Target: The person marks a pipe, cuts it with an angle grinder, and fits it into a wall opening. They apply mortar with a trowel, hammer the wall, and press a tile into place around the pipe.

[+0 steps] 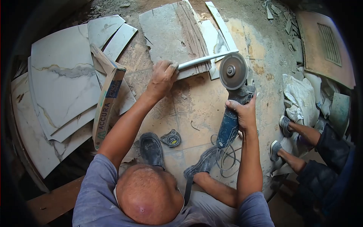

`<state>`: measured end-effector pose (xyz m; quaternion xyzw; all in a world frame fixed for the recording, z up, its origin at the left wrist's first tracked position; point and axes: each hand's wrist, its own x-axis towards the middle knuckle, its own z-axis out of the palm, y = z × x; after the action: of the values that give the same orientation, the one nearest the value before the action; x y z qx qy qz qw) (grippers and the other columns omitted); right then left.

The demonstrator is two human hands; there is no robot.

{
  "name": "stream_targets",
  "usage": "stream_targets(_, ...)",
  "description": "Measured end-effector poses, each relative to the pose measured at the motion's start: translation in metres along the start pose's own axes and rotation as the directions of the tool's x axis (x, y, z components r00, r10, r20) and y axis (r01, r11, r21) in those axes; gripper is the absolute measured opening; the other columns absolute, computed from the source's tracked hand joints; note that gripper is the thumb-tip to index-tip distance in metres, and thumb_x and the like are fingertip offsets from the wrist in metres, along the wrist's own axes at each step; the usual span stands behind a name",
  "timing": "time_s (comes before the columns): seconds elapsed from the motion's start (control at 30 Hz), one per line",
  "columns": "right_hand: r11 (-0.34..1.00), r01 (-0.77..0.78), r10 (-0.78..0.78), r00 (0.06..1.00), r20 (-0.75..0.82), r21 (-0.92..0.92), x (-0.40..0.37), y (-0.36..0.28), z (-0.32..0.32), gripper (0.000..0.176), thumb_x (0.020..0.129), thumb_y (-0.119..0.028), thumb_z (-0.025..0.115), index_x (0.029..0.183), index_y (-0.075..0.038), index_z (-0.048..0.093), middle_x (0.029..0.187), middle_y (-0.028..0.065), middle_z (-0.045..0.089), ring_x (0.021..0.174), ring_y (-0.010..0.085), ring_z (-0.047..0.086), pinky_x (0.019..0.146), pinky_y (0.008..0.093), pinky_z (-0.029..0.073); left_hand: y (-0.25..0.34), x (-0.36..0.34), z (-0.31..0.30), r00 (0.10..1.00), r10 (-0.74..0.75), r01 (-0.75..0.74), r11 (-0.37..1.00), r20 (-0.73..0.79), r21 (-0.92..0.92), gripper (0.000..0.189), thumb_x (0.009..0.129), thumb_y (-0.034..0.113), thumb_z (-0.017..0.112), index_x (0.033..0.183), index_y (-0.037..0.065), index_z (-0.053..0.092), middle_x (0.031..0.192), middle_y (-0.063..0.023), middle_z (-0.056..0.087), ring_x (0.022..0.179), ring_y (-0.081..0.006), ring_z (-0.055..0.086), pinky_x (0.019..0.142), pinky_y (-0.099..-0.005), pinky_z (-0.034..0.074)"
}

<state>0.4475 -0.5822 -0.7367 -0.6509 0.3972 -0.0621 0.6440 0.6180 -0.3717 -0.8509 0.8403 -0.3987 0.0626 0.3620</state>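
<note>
My left hand [163, 76] is closed round the near end of a narrow white tile strip [200, 59], pressed near the edge of a rough grey slab [166, 36]. The strip's far end reaches right to the disc [233, 70] of an angle grinder. My right hand [244, 113] grips this blue angle grinder [229, 126] by its body, disc pointing away from me. Its cord [227, 162] lies coiled by my shoe. A tape measure [171, 138] rests on the floor between my shoes.
Large marbled white tiles [64, 75] are stacked at the left, with a cardboard box [107, 102] leaning on them. Cut tile pieces [219, 28] lie beyond the slab. At the right are white sacks [300, 98], a louvred panel [321, 41] and another person's legs [302, 132].
</note>
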Motion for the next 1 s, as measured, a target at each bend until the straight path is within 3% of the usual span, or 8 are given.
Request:
stream_targets(0.07,1.0,-0.004,0.005,1.0,0.022,-0.013,0.003,-0.004,0.001,0.078,0.062,0.0,0.077,0.125,-0.007,0.032,0.095,0.0088,0.056,0.075,0.0178,0.059,0.061,0.0296,0.054,0.0,0.001,-0.002,0.999,-0.03,0.031,0.999,0.013,-0.041,0.023,0.079,0.007,0.065,0.101,0.005,0.063,0.096,-0.0098,0.057,0.091,-0.0277,0.053,0.079,-0.0374,0.041)
stream_targets(0.13,0.995,-0.094,0.097,0.992,0.078,-0.039,0.003,-0.014,0.004,0.081,0.06,-0.003,0.08,0.125,-0.003,0.032,0.102,0.0115,0.057,0.088,0.0192,0.058,0.077,0.031,0.051,-0.001,0.001,-0.002,0.998,-0.06,0.063,0.995,0.029,-0.078,0.022,0.079,0.006,0.065,0.1,0.005,0.063,0.094,-0.0098,0.056,0.089,-0.0279,0.053,0.08,-0.0372,0.041)
stream_targets(0.23,0.987,-0.085,0.101,0.989,0.11,-0.139,0.006,-0.016,0.005,0.079,0.06,-0.001,0.078,0.125,-0.005,0.033,0.098,0.0093,0.056,0.08,0.0184,0.059,0.067,0.0309,0.053,-0.002,0.001,-0.003,0.997,-0.076,0.079,0.991,0.032,-0.107,0.021,0.078,0.006,0.065,0.099,0.005,0.064,0.091,-0.0099,0.056,0.088,-0.0278,0.053,0.08,-0.0368,0.041)
stream_targets(0.33,0.97,-0.013,0.055,0.984,0.167,-0.244,0.011,-0.011,0.008,0.079,0.06,-0.002,0.078,0.125,-0.003,0.033,0.101,0.0112,0.057,0.082,0.0195,0.06,0.068,0.0308,0.053,0.0,0.001,-0.003,0.993,-0.112,0.116,0.986,0.037,-0.12,0.019,0.078,0.006,0.066,0.097,0.005,0.065,0.09,-0.01,0.056,0.088,-0.0278,0.053,0.078,-0.0368,0.042)
stream_targets(0.47,0.932,-0.065,0.136,0.974,0.179,-0.356,0.018,-0.009,0.015,0.085,0.06,-0.002,0.078,0.129,-0.002,0.029,0.104,0.0133,0.057,0.088,0.021,0.06,0.074,0.0329,0.051,0.001,0.001,0.0,0.99,-0.137,0.138,0.98,0.014,-0.14,0.018,0.077,0.005,0.067,0.094,0.004,0.065,0.09,-0.0103,0.056,0.087,-0.0279,0.053,0.077,-0.0369,0.043)
stream_targets(0.8,0.941,-0.011,0.088,0.973,0.215,-0.338,0.036,-0.012,0.021,0.088,0.061,-0.002,0.078,0.133,-0.004,0.027,0.104,0.0132,0.058,0.088,0.0207,0.059,0.075,0.0327,0.051,0.006,0.008,0.005,0.986,-0.166,0.164,0.967,0.007,-0.197,0.019,0.074,0.003,0.069,0.093,0.003,0.065,0.089,-0.0104,0.057,0.085,-0.0282,0.053,0.075,-0.0371,0.044)
stream_targets(0.87,0.935,-0.063,0.154,0.959,0.239,-0.35,0.037,-0.023,0.024,0.098,0.059,-0.008,0.081,0.134,0.007,0.021,0.111,0.0179,0.057,0.097,0.0233,0.058,0.085,0.0316,0.047,0.006,0.008,0.007,0.986,-0.167,0.166,0.967,0.01,-0.191,0.019,0.073,0.003,0.069,0.092,0.003,0.065,0.089,-0.0102,0.057,0.085,-0.0282,0.053,0.075,-0.037,0.044)
stream_targets(1.0,0.914,-0.068,0.172,0.959,0.227,-0.401,0.041,-0.021,0.025,0.102,0.059,-0.007,0.081,0.136,0.01,0.016,0.11,0.0191,0.057,0.097,0.0232,0.059,0.084,0.031,0.048,0.006,0.009,0.008,0.986,-0.166,0.162,0.968,-0.007,-0.191,0.019,0.073,0.003,0.069,0.091,0.003,0.065,0.088,-0.0097,0.057,0.085,-0.028,0.053,0.075,-0.0373,0.044)
